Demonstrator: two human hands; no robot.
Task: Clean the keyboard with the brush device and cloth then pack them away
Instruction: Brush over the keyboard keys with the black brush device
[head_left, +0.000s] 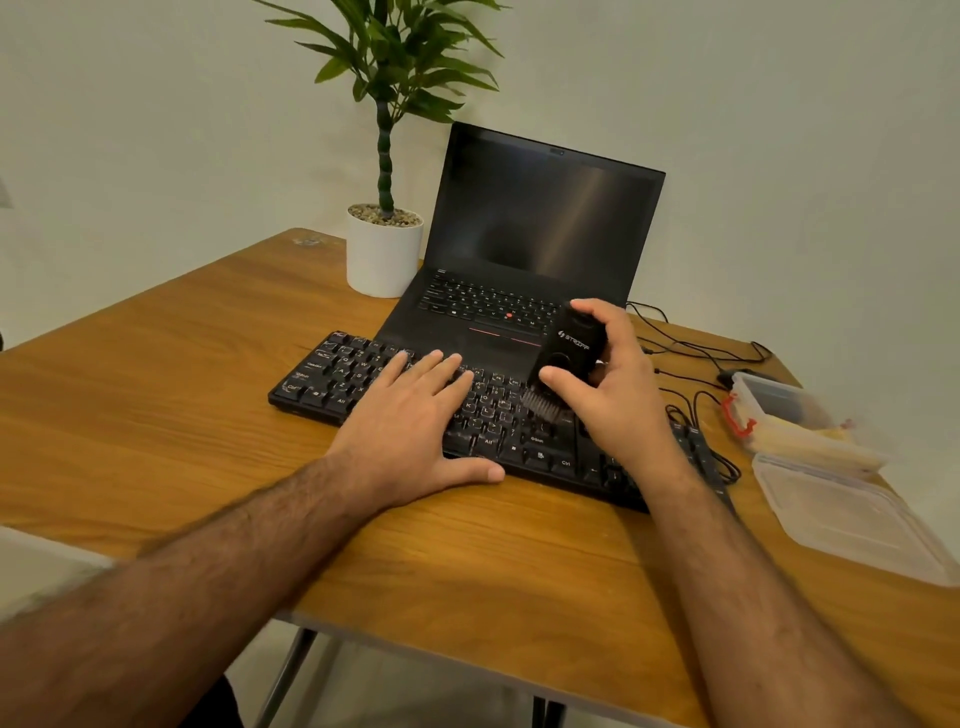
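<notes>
A black keyboard (332, 371) lies across the wooden table (171, 374) in front of a laptop. My left hand (410, 415) rests flat on its middle keys, fingers straight and spread. My right hand (613, 384) grips a black brush device (574, 343) with white lettering, thumb on its lower front. Its dark bristles (540, 405) point down onto the keys right of centre. A yellowish cloth (810, 431) lies in a clear plastic box at the right.
An open black laptop (530, 228) with a dark screen stands behind the keyboard. A white pot with a green plant (384, 249) stands at its left. Black cables (691, 343) run right. The clear box (769, 400) has a red clip; its lid (841, 509) lies nearer me.
</notes>
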